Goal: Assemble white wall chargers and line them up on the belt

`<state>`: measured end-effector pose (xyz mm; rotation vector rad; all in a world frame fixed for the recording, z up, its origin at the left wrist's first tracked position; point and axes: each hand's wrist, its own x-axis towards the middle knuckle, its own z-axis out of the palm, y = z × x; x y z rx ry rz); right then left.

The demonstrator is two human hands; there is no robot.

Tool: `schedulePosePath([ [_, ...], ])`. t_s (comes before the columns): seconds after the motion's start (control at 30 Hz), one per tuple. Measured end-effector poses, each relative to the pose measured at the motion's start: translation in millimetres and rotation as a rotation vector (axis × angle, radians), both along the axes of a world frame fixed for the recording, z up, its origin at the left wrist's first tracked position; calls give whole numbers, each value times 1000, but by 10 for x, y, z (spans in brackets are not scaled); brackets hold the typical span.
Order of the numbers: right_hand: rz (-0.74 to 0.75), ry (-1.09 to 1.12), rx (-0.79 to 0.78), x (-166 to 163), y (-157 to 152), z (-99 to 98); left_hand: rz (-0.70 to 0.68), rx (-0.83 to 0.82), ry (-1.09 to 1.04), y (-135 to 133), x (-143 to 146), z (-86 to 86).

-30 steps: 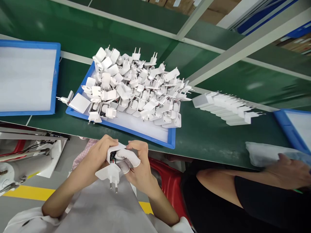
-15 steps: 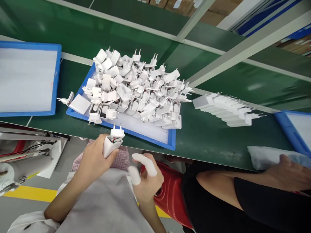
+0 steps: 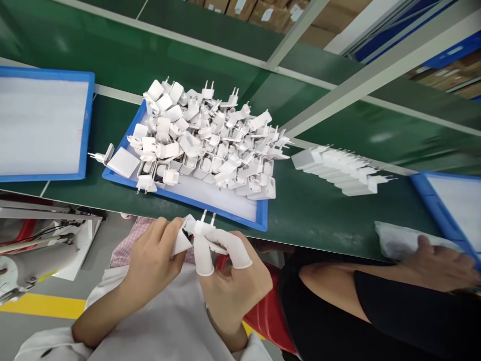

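Note:
My left hand (image 3: 154,260) is wrapped round the white body of a charger (image 3: 183,237), held over my lap below the table edge. My right hand (image 3: 229,278), with white finger cots on thumb and forefinger, pinches the plug cap (image 3: 206,226) with its two pins pointing up, against the open end of the charger body. Just beyond my hands a blue tray (image 3: 263,220) holds a heap of several white charger parts (image 3: 210,138).
A row of closed white chargers (image 3: 338,168) lies on the green belt (image 3: 319,210) right of the tray. Blue trays with white liners sit at far left (image 3: 45,125) and far right (image 3: 451,200). A co-worker's hand (image 3: 439,263) rests on a white cloth at right.
My right hand, which was apart from the charger half a second ago, has come back up and taken the plug cap. The left hand has kept hold of the body.

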<state>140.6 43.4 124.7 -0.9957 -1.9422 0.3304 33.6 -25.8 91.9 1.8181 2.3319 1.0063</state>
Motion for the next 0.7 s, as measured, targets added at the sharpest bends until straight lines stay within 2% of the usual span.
schedulePosePath([
  [0.1, 38, 60, 32, -14, -48, 131, -34, 75, -53, 16, -21, 62],
  [0.17, 129, 108, 38, 17, -14, 202, -98, 148, -142, 23, -66, 107],
  [0.27, 437, 156, 0, 125, 145, 201, -289, 145, -411, 23, -165, 162],
  [0.37, 690, 270, -122, 238, 308, 79, -482, 25, -669, 14, -240, 180],
  [0.43, 750, 322, -197, 289, 351, -11, -535, -22, -755, 10, -261, 175],
  [0.53, 780, 320, -237, 342, 330, -90, -534, -78, -805, 9, -273, 164],
  [0.7, 820, 216, -279, 398, 307, -86, -579, -212, -774, 29, -311, 154],
])
